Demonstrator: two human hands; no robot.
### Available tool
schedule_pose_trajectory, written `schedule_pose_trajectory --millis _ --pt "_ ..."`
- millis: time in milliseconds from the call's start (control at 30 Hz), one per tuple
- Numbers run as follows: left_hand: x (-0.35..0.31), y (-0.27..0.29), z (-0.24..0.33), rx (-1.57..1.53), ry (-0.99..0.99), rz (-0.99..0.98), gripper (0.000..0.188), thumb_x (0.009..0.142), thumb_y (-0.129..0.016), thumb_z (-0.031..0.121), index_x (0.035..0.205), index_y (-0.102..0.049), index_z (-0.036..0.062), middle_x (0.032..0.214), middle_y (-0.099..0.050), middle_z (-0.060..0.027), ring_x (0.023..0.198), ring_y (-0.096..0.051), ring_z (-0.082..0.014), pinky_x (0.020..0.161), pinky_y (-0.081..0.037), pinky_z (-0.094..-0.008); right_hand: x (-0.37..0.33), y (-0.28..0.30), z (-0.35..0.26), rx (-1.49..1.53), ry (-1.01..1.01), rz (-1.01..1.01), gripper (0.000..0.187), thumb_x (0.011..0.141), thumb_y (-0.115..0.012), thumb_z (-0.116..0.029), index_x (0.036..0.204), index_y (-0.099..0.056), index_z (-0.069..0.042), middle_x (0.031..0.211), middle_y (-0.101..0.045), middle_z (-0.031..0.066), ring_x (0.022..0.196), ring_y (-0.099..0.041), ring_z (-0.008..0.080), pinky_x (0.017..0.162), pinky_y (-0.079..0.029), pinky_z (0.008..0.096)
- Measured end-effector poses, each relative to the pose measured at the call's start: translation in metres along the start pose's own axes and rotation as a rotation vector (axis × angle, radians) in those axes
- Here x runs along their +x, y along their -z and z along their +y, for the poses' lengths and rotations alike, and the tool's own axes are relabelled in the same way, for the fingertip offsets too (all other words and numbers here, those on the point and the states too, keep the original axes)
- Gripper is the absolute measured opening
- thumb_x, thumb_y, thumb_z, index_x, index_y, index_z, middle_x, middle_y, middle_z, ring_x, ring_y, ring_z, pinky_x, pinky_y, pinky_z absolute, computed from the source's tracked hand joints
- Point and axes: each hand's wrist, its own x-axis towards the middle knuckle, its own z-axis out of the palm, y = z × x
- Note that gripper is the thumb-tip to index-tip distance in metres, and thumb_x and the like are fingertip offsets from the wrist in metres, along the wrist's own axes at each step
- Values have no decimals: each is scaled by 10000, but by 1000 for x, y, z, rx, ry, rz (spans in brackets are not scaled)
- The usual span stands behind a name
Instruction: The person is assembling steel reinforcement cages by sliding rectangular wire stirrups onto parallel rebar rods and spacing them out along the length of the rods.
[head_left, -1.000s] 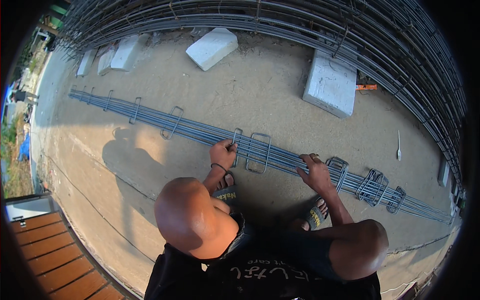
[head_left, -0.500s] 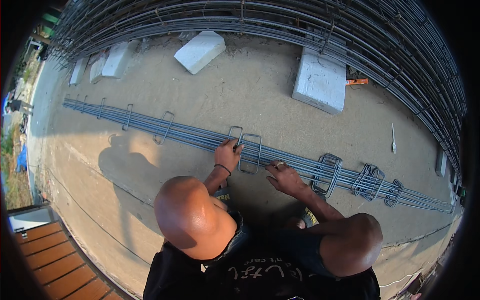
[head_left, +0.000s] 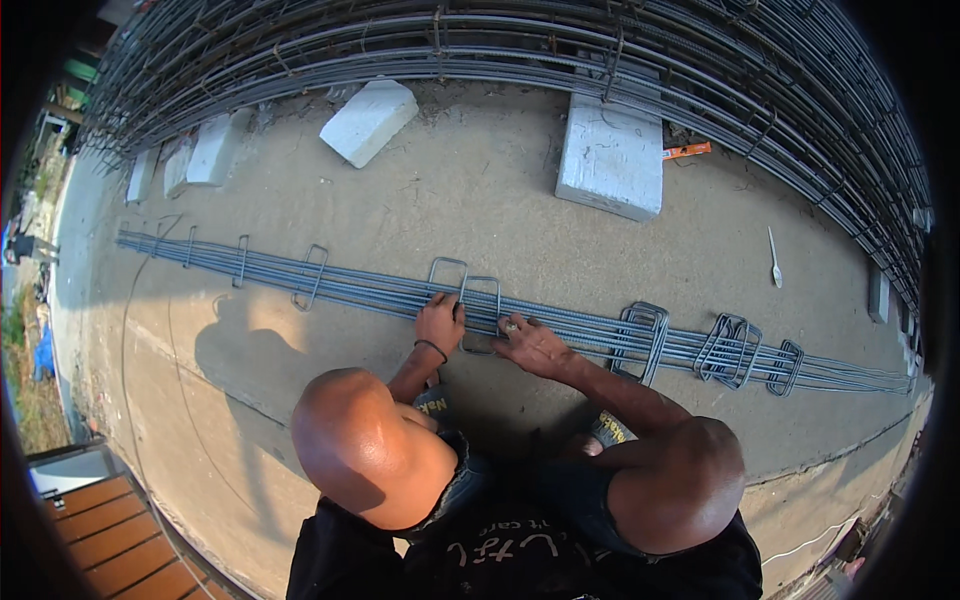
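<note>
A long bundle of ribbed steel bars [head_left: 385, 285] lies across the ground before me, with bent-wire stirrups around it. At its middle, my left hand [head_left: 438, 325] has its fingers curled at the lower part of a rectangular stirrup [head_left: 448, 261] that stands tilted over the bars. Close beside it, my right hand [head_left: 532, 347] has its fingers bent against the right side of a second stirrup [head_left: 482, 279]. Its fingertips are partly hidden, so the exact grip is hard to see. More stirrups [head_left: 640, 340] sit bunched on the bars to the right.
Stacked rebar cages [head_left: 440, 40] line the far side, with white blocks [head_left: 610, 165] in front. A white plastic spoon [head_left: 774, 258] and an orange wrapper [head_left: 687, 151] lie at the right. Single stirrups [head_left: 311, 278] stand spaced along the left bars.
My right hand has moved left along the bars to the second stirrup. My left hand has dropped slightly toward the stirrup's lower part. The whole view has shifted a little.
</note>
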Motion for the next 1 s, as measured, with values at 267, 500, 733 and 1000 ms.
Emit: schedule_pose_trajectory --millis 267,500,733,1000 --pt "7 1 -7 -78 68 -31 187 753 -659 140 918 -646 52 822 -634 -147 753 -628 -329 666 -498 -409 3 9 20 57 226 7 179 819 -507 -213 974 -591 -179 1073 -550 -42 1004 -466 170 808 -422 355" --pt "6 5 -9 -41 107 -32 221 757 -669 163 951 -650 58 865 -641 -151 753 -629 -333 675 -501 -406 -70 29 58 75 182 -174 260 784 -573 -358 1009 -606 -231 1085 -562 -68 1017 -475 151 807 -397 336" --pt "6 31 -11 -126 133 70 269 786 -639 201 1023 -638 74 910 -611 -158 810 -610 -322 703 -489 -418 -85 33 61 -70 102 -205 285 779 -574 -396 1012 -615 -237 1088 -558 -54 1032 -474 150 804 -392 338" --pt "-96 136 0 720 581 288 271 816 -602 252 997 -617 52 900 -573 -142 797 -551 -262 668 -452 -413 -88 44 57 31 -9 -190 291 746 -607 -399 959 -632 -203 1031 -539 -10 1003 -492 180 809 -373 361"
